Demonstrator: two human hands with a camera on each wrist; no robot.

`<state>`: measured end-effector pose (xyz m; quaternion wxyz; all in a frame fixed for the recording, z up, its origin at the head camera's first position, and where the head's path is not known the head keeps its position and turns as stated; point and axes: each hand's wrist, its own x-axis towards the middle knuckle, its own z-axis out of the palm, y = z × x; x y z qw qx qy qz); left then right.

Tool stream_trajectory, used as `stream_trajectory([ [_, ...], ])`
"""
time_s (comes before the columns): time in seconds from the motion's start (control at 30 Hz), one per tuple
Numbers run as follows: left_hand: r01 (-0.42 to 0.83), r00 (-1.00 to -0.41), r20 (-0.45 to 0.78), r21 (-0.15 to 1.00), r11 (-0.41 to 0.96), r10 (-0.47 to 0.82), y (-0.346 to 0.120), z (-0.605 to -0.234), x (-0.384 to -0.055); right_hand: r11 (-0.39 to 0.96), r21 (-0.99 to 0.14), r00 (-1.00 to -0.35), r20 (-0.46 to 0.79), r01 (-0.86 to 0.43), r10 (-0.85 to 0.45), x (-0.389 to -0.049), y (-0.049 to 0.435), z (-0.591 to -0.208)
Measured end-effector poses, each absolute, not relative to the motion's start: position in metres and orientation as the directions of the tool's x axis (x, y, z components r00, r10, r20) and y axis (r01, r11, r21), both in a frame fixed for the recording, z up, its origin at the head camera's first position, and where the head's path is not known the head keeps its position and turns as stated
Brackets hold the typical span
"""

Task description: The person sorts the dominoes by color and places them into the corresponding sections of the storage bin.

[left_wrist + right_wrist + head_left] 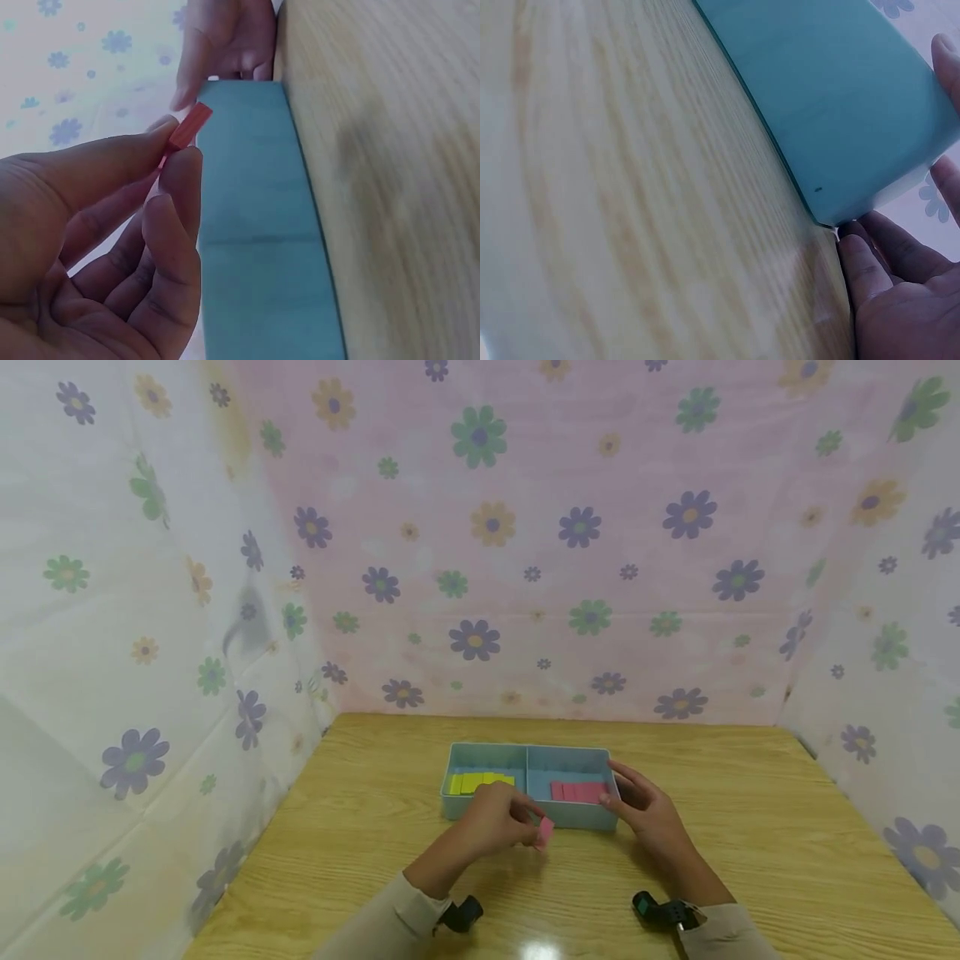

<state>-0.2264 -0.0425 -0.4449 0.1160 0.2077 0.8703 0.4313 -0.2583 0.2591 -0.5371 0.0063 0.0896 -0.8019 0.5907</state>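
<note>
A blue-green two-compartment box (577,816) stands on the wooden table. Yellow blocks (480,781) lie in a row in its left compartment, pink blocks (577,792) in its right one. In front of the box, my left hand (495,817) pinches a small pink block (546,832) between thumb and fingers. The left wrist view shows this same block (190,126) edge-on at the fingertips. At the box's right end, my right hand (656,818) holds the corner, thumb at the front rim and fingers along the end wall. Its lower fingers (866,270) lie near the bottom corner.
Flower-patterned cloth (525,568) hangs behind the table (360,827) and along both sides. Each wrist wears a dark camera mount, the left mount (461,914) and the right mount (663,912) both close above the tabletop.
</note>
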Motion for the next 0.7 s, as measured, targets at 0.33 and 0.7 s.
stream_trajectory([
  [0.33,0.233,-0.901,-0.006,0.838,0.494,0.435,-0.043,-0.438,-0.247,0.260,-0.952,-0.982,0.127,-0.160,-0.140,-0.256,0.256,-0.536],
  [0.7,0.165,-0.909,-0.036,0.884,0.437,0.416,-0.033,-0.432,-0.270,0.249,-0.955,-0.982,0.130,-0.162,-0.139,-0.254,0.258,-0.535],
])
